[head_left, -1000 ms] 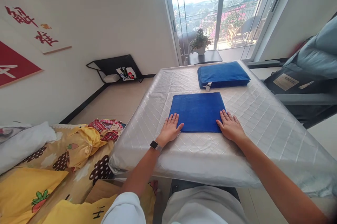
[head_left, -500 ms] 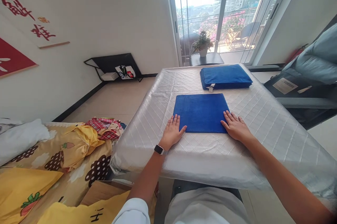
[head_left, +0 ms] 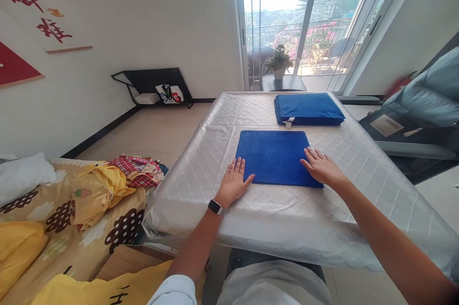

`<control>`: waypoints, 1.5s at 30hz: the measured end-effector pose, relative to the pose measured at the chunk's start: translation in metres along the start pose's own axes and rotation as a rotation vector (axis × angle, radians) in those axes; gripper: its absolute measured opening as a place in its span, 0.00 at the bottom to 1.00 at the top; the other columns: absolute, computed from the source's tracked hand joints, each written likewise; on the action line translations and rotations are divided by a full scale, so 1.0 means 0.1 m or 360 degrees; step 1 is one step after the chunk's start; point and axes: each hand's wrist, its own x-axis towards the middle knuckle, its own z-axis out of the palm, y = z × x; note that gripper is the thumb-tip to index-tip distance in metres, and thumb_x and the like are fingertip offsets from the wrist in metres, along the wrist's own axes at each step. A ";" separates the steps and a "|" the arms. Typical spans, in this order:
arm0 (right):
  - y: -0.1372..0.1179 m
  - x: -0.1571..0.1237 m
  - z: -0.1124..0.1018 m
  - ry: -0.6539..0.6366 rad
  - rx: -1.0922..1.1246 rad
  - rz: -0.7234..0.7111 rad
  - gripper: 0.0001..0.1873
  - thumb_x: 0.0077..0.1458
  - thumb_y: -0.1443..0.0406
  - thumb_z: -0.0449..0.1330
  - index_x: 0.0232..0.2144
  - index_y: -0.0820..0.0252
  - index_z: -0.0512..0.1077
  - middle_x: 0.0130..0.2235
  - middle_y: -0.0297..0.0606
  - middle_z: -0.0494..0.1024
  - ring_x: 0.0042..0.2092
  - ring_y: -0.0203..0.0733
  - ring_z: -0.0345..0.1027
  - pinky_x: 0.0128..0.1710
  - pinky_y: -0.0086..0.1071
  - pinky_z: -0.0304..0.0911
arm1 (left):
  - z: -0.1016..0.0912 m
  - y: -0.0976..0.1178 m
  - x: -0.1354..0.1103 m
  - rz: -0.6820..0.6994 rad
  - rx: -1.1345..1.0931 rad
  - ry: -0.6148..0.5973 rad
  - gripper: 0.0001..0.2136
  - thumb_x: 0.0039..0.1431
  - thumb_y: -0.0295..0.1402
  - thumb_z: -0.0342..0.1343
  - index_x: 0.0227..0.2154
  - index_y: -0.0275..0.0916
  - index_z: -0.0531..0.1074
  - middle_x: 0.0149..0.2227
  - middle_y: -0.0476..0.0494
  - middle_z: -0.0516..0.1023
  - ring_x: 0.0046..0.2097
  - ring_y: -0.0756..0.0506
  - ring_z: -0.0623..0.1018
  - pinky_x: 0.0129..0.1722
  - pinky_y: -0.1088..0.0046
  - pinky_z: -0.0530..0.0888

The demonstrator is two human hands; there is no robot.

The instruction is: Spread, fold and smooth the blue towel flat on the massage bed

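A folded blue towel point(head_left: 275, 156) lies flat in the middle of the table point(head_left: 201, 171), which has a shiny quilted silver cover. My left hand point(head_left: 234, 183), with a watch on the wrist, rests flat and open at the towel's near left corner. At the near right side, my right hand point(head_left: 321, 168) lies on the towel with fingers stretched out. A stack of folded blue towels point(head_left: 308, 109) sits farther back on the table.
To my left is a bed with a yellow fruit-print cover point(head_left: 57, 219), loose clothes point(head_left: 136, 171) and a white pillow point(head_left: 21, 178). Behind the table stand a potted plant point(head_left: 279, 61) on a dark stool and glass balcony doors. A black rack point(head_left: 150, 86) leans at the wall.
My right hand has shifted slightly further onto the towel's right side. The view has tilted and drifted a little; the left hand stays at the near left corner.
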 end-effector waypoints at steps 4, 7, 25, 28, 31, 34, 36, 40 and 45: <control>-0.11 0.32 -0.01 0.0102 0.0038 0.0020 0.40 0.70 0.49 0.32 0.75 0.66 0.46 0.76 0.41 0.42 0.75 0.50 0.36 0.73 0.51 0.39 | 0.00 0.01 0.00 0.0010 0.0022 0.0004 0.39 0.73 0.55 0.31 0.73 0.27 0.46 0.75 0.34 0.43 0.75 0.38 0.44 0.74 0.57 0.48; -0.12 0.46 0.12 0.0116 0.0125 0.0093 0.40 0.71 0.50 0.31 0.75 0.67 0.44 0.76 0.42 0.42 0.75 0.51 0.35 0.73 0.52 0.39 | -0.01 0.00 -0.01 0.0006 0.0050 -0.0011 0.40 0.73 0.56 0.30 0.74 0.27 0.45 0.75 0.35 0.42 0.75 0.38 0.44 0.74 0.57 0.48; -0.02 0.44 0.28 0.0194 0.0120 0.0045 0.36 0.70 0.58 0.36 0.75 0.65 0.46 0.76 0.41 0.43 0.75 0.49 0.36 0.73 0.48 0.37 | 0.00 1.81 1.43 0.0732 -0.0076 0.0028 0.36 0.74 0.51 0.23 0.73 0.30 0.50 0.75 0.39 0.50 0.75 0.45 0.49 0.73 0.66 0.48; -0.02 0.45 0.28 0.0184 0.0149 0.0075 0.36 0.71 0.57 0.34 0.75 0.66 0.45 0.76 0.40 0.42 0.75 0.49 0.36 0.73 0.49 0.37 | 0.15 1.80 1.54 0.0599 -0.0120 0.0056 0.37 0.73 0.51 0.22 0.72 0.29 0.50 0.74 0.38 0.51 0.75 0.45 0.49 0.73 0.65 0.48; -0.03 0.48 0.29 0.0187 0.0202 0.0090 0.37 0.71 0.53 0.34 0.75 0.66 0.46 0.76 0.41 0.43 0.75 0.50 0.37 0.73 0.50 0.37 | 0.19 1.59 1.51 0.0540 -0.0115 0.0028 0.38 0.73 0.52 0.22 0.72 0.29 0.51 0.74 0.37 0.51 0.75 0.44 0.49 0.74 0.63 0.47; -0.04 0.50 0.29 0.0195 0.0241 0.0096 0.38 0.71 0.52 0.34 0.75 0.64 0.45 0.76 0.42 0.43 0.75 0.50 0.37 0.73 0.51 0.37 | 0.16 1.30 1.44 0.0512 -0.0104 -0.0029 0.37 0.73 0.54 0.24 0.72 0.32 0.51 0.75 0.38 0.49 0.75 0.44 0.48 0.74 0.62 0.47; -0.03 0.51 0.29 0.0184 0.0259 0.0099 0.38 0.71 0.51 0.34 0.75 0.63 0.44 0.76 0.42 0.43 0.75 0.50 0.37 0.73 0.51 0.37 | 0.12 1.09 1.39 0.0480 -0.0097 -0.0039 0.38 0.72 0.55 0.25 0.73 0.33 0.51 0.75 0.39 0.49 0.75 0.43 0.48 0.74 0.61 0.47; -0.03 0.50 0.29 0.0167 0.0270 0.0114 0.38 0.71 0.51 0.34 0.76 0.62 0.44 0.76 0.41 0.43 0.75 0.49 0.36 0.73 0.51 0.36 | 0.06 0.62 1.30 0.0297 -0.0057 -0.0046 0.40 0.72 0.57 0.26 0.73 0.31 0.49 0.75 0.36 0.47 0.75 0.42 0.47 0.74 0.60 0.47; -0.02 0.50 0.29 0.0167 0.0260 0.0119 0.39 0.71 0.50 0.32 0.75 0.64 0.44 0.76 0.40 0.42 0.75 0.49 0.37 0.73 0.50 0.36 | 0.03 0.11 1.22 0.0045 -0.0066 -0.0035 0.40 0.71 0.57 0.25 0.73 0.31 0.48 0.75 0.37 0.45 0.75 0.41 0.47 0.74 0.59 0.46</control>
